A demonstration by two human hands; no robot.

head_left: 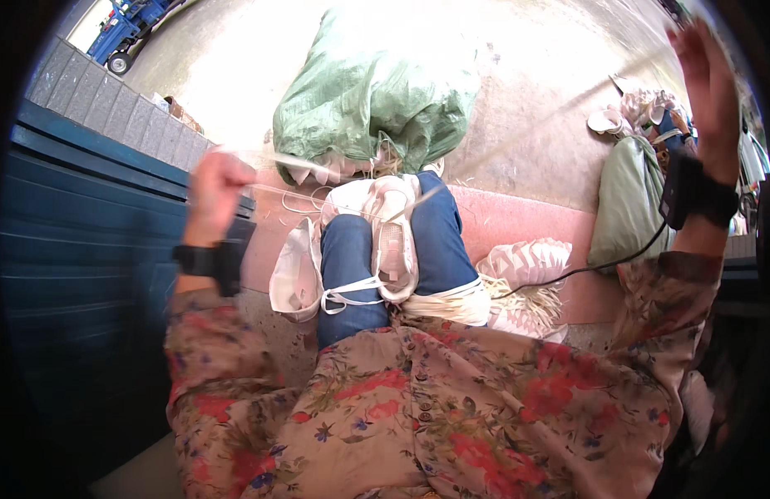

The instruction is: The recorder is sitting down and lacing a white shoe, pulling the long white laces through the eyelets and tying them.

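Green sack (368, 91) bulges just beyond the pale shoe (393, 241) between blue-clad legs (439, 229).

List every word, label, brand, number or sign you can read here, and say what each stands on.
No readable text anywhere.
Pale middle shoe: no lettering can be made out.
Large green sack: none can be made out.
Blue vehicle: too small to tell.
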